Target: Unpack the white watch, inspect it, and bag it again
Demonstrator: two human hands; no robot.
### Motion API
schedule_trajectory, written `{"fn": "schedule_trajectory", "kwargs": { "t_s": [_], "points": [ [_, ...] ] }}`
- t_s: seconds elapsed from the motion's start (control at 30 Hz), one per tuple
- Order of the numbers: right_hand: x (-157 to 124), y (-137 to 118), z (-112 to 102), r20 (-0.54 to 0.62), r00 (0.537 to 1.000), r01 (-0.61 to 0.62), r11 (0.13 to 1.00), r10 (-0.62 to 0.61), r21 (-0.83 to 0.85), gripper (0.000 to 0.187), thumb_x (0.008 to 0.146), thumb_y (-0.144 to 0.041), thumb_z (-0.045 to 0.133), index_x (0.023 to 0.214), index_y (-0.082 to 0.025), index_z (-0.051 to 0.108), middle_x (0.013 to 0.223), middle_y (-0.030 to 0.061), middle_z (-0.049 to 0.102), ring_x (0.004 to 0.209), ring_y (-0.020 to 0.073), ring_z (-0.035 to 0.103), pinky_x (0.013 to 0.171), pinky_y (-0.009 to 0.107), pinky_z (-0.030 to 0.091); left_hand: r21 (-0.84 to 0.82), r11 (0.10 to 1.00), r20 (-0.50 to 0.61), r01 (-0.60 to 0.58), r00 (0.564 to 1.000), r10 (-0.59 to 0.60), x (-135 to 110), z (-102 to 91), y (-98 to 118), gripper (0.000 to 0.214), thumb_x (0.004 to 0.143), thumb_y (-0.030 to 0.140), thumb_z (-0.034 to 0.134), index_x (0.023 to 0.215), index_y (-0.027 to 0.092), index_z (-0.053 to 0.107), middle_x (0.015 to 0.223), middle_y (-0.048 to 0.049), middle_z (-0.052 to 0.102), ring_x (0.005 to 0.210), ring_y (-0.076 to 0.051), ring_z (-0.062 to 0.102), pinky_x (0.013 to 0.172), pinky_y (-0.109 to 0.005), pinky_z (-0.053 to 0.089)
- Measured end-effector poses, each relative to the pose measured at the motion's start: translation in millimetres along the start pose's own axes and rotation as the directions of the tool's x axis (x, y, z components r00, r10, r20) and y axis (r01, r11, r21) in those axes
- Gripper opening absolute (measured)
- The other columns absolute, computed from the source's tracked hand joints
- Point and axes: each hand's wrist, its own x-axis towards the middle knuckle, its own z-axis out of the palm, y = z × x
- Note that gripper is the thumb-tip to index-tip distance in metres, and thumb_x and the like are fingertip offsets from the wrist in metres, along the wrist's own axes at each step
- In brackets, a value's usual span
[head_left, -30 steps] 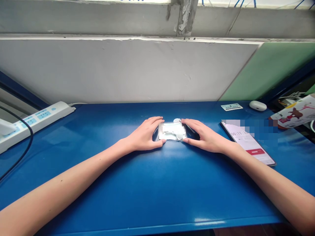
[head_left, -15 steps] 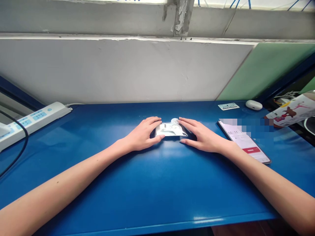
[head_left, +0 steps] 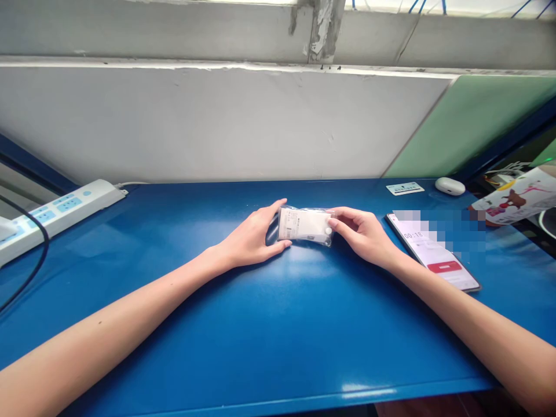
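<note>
A small clear plastic packet (head_left: 306, 227) with a white, printed card face lies between my hands over the blue tabletop. Its right edge is pinched between the thumb and fingers of my right hand (head_left: 360, 231). At the packet's left end is my left hand (head_left: 249, 237), thumb and fingers spread apart around that end; I cannot tell whether they press on it. The print is too small to read, and the packet's underside is hidden.
A white power strip (head_left: 65, 211) with a black cable (head_left: 41, 272) sits on the left of the blue table (head_left: 269, 336). To the right are a phone (head_left: 452, 269), a small card (head_left: 405, 189), a white earbud case (head_left: 450, 186) and a printed carton (head_left: 516, 197). A wall (head_left: 217, 127) rises behind.
The packet has turned over: its printed face shows where a white shape and a round piece showed before. My right hand has closed on its right edge; my left hand has barely moved.
</note>
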Motion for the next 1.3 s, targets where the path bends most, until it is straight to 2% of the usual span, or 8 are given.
{"fn": "schedule_trajectory", "kwargs": {
  "t_s": [0.07,0.13,0.27,0.37,0.47,0.63,0.93,1.3],
  "points": [
    [0.2,1.2,3.1,0.058,0.998,-0.029,0.998,0.026,0.054,0.029,0.095,-0.043,0.059,0.108,-0.020,0.070,0.095,0.0051,0.076,0.084,0.0229,0.069,0.074,0.035,0.057,-0.015,1.000,-0.012,0.011,1.000,-0.011,-0.7,0.5,-0.8,0.097,0.086,0.041,0.067,0.160,0.018,0.009,0.144,-0.0155,0.054,0.127,-0.031,0.057,0.108,-0.045,0.044],
    [0.3,2.8,5.8,0.085,0.996,-0.035,0.997,0.029,0.067,0.032,0.095,-0.044,0.058,0.113,-0.020,0.068,0.095,0.0055,0.076,0.083,0.0230,0.069,0.074,0.036,0.057,-0.015,1.000,-0.003,-0.009,1.000,0.009,-1.4,0.8,-2.1,0.098,0.087,0.040,0.067,0.161,0.021,0.006,0.145,-0.0139,0.054,0.126,-0.030,0.057,0.107,-0.044,0.044],
    [1.0,8.0,6.5,0.046,0.999,0.006,1.000,-0.005,-0.017,0.037,0.096,-0.042,0.057,0.125,-0.020,0.063,0.103,0.0075,0.074,0.091,0.0239,0.070,0.080,0.038,0.058,0.002,0.999,0.007,-0.033,0.999,0.033,-1.3,0.8,-4.1,0.079,0.088,0.043,0.067,0.154,0.020,0.029,0.151,-0.0142,0.047,0.137,-0.031,0.047,0.113,-0.045,0.039],
    [1.8,12.1,2.5,0.026,0.992,0.125,0.978,-0.122,-0.165,0.045,0.095,-0.038,0.058,0.136,-0.020,0.055,0.118,0.0114,0.069,0.103,0.0254,0.067,0.091,0.043,0.057,-0.009,1.000,0.006,-0.013,1.000,0.013,-0.2,0.1,-3.7,0.073,0.085,0.053,0.069,0.145,0.018,0.044,0.146,-0.0154,0.050,0.135,-0.032,0.048,0.113,-0.046,0.041],
    [1.4,13.0,-1.8,0.105,0.973,0.229,0.915,-0.205,-0.333,0.054,0.093,-0.040,0.061,0.141,-0.017,0.052,0.137,0.0167,0.059,0.124,0.0302,0.058,0.106,0.048,0.049,0.006,1.000,0.015,0.017,1.000,-0.018,0.5,-0.4,-2.2,0.076,0.081,0.063,0.069,0.139,0.017,0.051,0.145,-0.0172,0.050,0.134,-0.035,0.048,0.112,-0.047,0.042],
    [-1.1,9.5,-3.3,0.244,0.963,0.217,0.863,-0.114,-0.456,0.071,0.092,-0.051,0.059,0.151,-0.014,0.040,0.155,0.0200,0.043,0.144,0.0327,0.040,0.119,0.051,0.035,0.066,0.995,0.047,0.070,0.996,-0.073,0.2,0.0,-0.1,0.080,0.081,0.067,0.066,0.140,0.015,0.052,0.150,-0.0199,0.044,0.142,-0.037,0.039,0.116,-0.051,0.037],
    [-1.6,12.2,-4.7,0.283,0.957,0.212,0.833,-0.070,-0.510,0.069,0.093,-0.057,0.055,0.150,-0.019,0.044,0.153,0.0165,0.048,0.146,0.0362,0.038,0.117,0.059,0.035,0.109,0.992,0.061,0.061,0.996,-0.068,-1.8,3.7,-2.6,0.078,0.086,0.064,0.061,0.142,0.011,0.050,0.155,-0.0229,0.038,0.147,-0.038,0.031,0.118,-0.055,0.032],
    [-0.7,11.3,-5.8,0.303,0.949,0.248,0.800,-0.087,-0.547,0.062,0.098,-0.055,0.045,0.146,-0.016,0.047,0.152,0.0168,0.049,0.144,0.0342,0.040,0.117,0.055,0.036,0.127,0.991,0.078,0.048,0.995,-0.058,0.2,1.9,0.6,0.078,0.089,0.064,0.057,0.143,0.008,0.048,0.153,-0.0242,0.041,0.146,-0.040,0.032,0.118,-0.057,0.032]
  ]
}}
